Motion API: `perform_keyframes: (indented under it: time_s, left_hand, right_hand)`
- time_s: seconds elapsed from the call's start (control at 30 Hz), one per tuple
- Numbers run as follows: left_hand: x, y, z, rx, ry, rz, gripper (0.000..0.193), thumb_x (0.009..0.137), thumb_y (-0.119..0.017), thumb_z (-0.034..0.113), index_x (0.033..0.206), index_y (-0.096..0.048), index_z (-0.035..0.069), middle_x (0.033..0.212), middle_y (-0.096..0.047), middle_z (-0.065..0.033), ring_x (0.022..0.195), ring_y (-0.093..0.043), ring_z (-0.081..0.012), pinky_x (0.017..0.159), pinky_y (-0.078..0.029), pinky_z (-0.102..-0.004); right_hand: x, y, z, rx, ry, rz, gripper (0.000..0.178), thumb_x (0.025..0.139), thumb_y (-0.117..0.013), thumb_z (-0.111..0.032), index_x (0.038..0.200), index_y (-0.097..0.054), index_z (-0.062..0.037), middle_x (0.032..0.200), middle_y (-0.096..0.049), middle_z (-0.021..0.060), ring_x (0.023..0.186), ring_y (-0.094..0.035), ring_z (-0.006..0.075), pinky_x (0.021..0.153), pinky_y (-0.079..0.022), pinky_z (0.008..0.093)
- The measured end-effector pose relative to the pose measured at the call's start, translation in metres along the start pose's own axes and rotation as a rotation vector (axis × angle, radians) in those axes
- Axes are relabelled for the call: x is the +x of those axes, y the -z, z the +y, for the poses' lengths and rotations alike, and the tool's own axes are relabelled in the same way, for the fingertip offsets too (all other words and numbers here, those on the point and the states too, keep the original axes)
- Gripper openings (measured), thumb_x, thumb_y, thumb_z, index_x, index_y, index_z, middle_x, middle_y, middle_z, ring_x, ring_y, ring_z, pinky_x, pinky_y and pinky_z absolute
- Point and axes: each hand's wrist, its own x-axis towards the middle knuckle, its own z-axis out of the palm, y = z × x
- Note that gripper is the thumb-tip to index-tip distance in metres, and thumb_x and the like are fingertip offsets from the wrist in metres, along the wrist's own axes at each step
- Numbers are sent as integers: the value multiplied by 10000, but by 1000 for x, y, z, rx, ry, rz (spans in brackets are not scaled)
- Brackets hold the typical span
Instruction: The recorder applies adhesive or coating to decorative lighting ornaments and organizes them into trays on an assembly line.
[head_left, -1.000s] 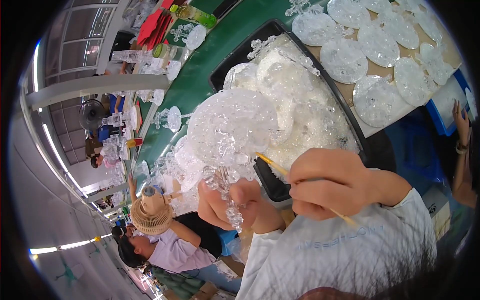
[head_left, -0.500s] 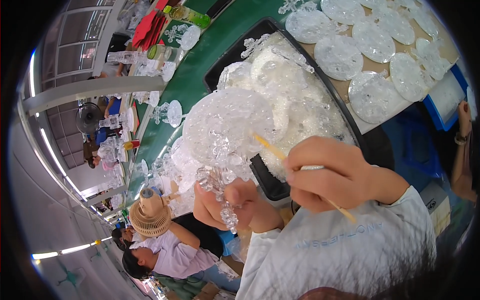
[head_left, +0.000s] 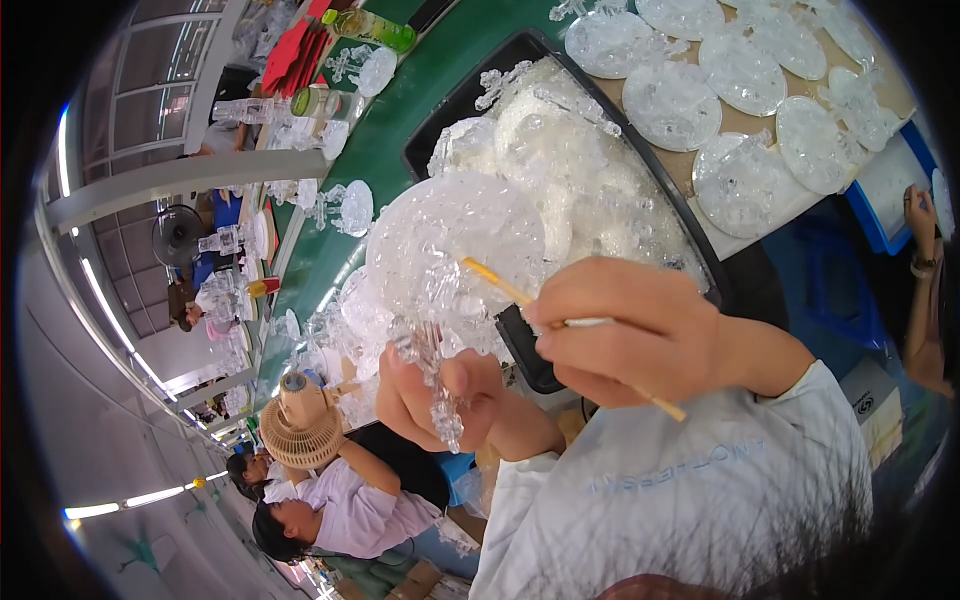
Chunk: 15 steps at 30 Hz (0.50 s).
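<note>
My left hand (head_left: pixel 430 400) is closed round the clear, knobbly stem of an ornament, whose round frosted disc (head_left: pixel 415 215) faces me. Between the fingers and thumb of my right hand (head_left: pixel 640 325) is a thin yellow-tipped stick (head_left: pixel 493 278), perhaps a brush. Its tip lies over the clear raised part on the disc; whether it touches I cannot tell. A short whitish piece shows by the right fingers, too small to name. Right behind the ornament, a black tray (head_left: pixel 650 160) holds white glittery flakes (head_left: pixel 640 235) and more clear pieces.
Several clear discs with figures lie on a brown board (head_left: pixel 735 150) at the upper right. Further clear ornaments (head_left: pixel 355 208) and a green bottle (head_left: pixel 375 30) stand on the green table (head_left: pixel 385 150). A beige fan (head_left: pixel 300 430) and a co-worker (head_left: pixel 350 510) are at the lower left.
My right hand has moved left and slightly up, and the stick's tip has shifted left across the disc. My left hand has shifted slightly, still holding the ornament.
</note>
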Motion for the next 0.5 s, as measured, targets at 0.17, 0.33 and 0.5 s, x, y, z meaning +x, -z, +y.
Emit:
perform_keyframes:
  time_s: [0.17, 0.33, 0.5]
  left_hand:
    - [2, 3, -2, -157, 37, -53, 379, 1020, -518, 257, 1053, -613, -108, 877, -631, -216, 648, -641, -256, 515, -523, -329]
    - [0, 2, 0, -263, 74, -89, 382, 1009, -546, 258, 1064, -627, -111, 881, -629, -212, 653, -650, -256, 511, -527, -317]
    - [9, 8, -8, -250, 76, -112, 384, 997, -568, 250, 1023, -647, -125, 878, -647, -232, 647, -646, -265, 511, -523, -318]
  right_hand:
    - [5, -1, 4, -13, -4, 37, 297, 627, -646, 112, 909, -618, 23, 926, -637, 185, 635, -637, 273, 572, -557, 344]
    - [2, 5, 5, -27, -9, 29, 290, 618, -643, 107, 893, -617, 21, 906, -637, 178, 625, -631, 270, 561, -548, 327]
    - [8, 3, 0, -74, -28, -9, 270, 605, -646, 108, 859, -610, 24, 864, -634, 170, 621, -631, 257, 547, -540, 318]
